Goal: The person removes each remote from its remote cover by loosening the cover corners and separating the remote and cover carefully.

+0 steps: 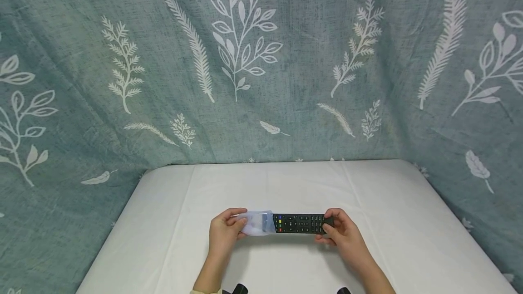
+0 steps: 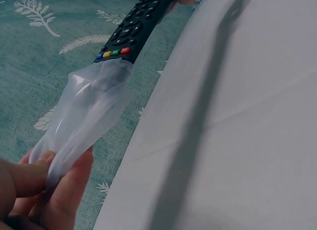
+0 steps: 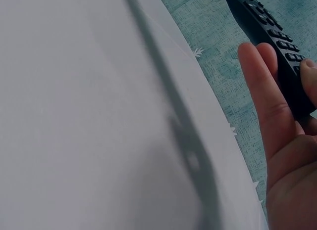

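Note:
A black remote control [image 1: 302,223] with rows of buttons is held level above the white table. Its left end, by the coloured buttons, sits inside a translucent plastic sleeve [image 1: 257,223]. My left hand [image 1: 225,230] pinches the sleeve's far end between thumb and fingers; in the left wrist view the sleeve [image 2: 91,104] looks bunched where the thumb presses it. At the other end, my right hand [image 1: 343,232] grips the bare remote, thumb on the button face. The right wrist view shows fingers along the underside of the remote [image 3: 277,52]. How far the remote reaches inside the sleeve is unclear.
A white cloth [image 1: 265,185] covers the table, with faint fold lines and the hands' shadows on it. Green fabric [image 1: 302,80] with white leaf patterns hangs behind and at both sides. Two dark objects, one of them a rounded black piece [image 1: 240,289], show at the bottom edge.

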{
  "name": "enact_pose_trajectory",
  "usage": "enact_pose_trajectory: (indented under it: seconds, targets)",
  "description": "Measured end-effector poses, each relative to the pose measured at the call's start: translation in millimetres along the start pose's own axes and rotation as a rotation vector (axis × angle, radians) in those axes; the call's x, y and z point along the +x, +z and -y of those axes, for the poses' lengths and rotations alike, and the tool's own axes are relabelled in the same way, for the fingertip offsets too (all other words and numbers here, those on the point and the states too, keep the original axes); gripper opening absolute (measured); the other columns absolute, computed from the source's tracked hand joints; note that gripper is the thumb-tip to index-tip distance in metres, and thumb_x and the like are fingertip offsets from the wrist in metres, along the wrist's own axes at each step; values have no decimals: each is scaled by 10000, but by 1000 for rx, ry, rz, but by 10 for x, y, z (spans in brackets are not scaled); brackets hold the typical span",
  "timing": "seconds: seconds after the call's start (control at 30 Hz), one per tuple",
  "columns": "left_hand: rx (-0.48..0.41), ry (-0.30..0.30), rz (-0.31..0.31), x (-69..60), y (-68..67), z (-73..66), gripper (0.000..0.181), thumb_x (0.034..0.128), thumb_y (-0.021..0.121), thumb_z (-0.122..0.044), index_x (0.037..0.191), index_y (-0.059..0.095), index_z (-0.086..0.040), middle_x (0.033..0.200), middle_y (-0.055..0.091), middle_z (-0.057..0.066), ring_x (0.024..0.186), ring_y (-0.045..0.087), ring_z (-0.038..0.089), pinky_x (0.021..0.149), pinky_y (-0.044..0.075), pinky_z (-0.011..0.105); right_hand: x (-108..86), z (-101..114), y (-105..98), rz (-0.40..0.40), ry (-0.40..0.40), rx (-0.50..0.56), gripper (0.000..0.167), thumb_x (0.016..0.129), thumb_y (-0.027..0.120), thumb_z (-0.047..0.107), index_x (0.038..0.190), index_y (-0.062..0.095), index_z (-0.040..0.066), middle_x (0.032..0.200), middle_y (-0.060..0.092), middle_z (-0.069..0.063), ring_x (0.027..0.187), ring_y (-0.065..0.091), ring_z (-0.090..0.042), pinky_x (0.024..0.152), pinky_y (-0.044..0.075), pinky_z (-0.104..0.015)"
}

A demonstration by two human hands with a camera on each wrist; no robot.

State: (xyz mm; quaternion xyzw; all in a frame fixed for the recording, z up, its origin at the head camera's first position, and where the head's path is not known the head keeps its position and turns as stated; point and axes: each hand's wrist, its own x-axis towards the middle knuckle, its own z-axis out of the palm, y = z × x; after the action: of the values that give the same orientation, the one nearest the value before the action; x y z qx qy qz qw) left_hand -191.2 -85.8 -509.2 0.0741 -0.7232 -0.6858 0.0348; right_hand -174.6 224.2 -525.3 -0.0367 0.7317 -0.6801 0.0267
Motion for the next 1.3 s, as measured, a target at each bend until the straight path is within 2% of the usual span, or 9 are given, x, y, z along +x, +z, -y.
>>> enact_pose_trajectory:
  seconds: [0.3,0.67,0.83,1.03,1.3]
  targets:
    - [8,-23,12,30,-6,11,239,880,681,51,1113,716,8,949,763,192,729,712,163,572,592,241,14,-23,-17,-13,12,-5,290,974,538,-52,1235,426,8,1146,564,-198,824,733,-226,773,623,-371]
    - [-31,-61,40,22,-11,40,266,893,679,35,1158,686,38,966,761,188,726,713,155,574,586,226,4,-43,-43,-22,40,-12,308,969,539,-62,1249,429,3,1158,568,-216,823,737,-226,767,624,-346]
    - [-41,-95,53,12,-18,41,270,891,690,19,1161,689,19,947,769,147,679,688,136,548,567,207,-18,-62,-70,0,30,-8,318,979,559,-14,1262,415,-11,1144,576,-223,822,739,-219,755,625,-333]
    - [-46,-104,76,31,-42,40,290,893,696,5,1182,681,18,964,769,148,674,682,134,549,567,207,1,-105,-86,3,33,2,304,972,560,-22,1243,426,14,1150,577,-190,827,741,-237,765,624,-355]
    - [-59,-112,93,45,-88,56,298,897,694,0,1194,675,18,972,768,149,682,693,141,563,577,213,13,-128,-100,26,-10,7,293,973,559,-18,1235,430,9,1143,587,-175,827,741,-239,771,621,-382]
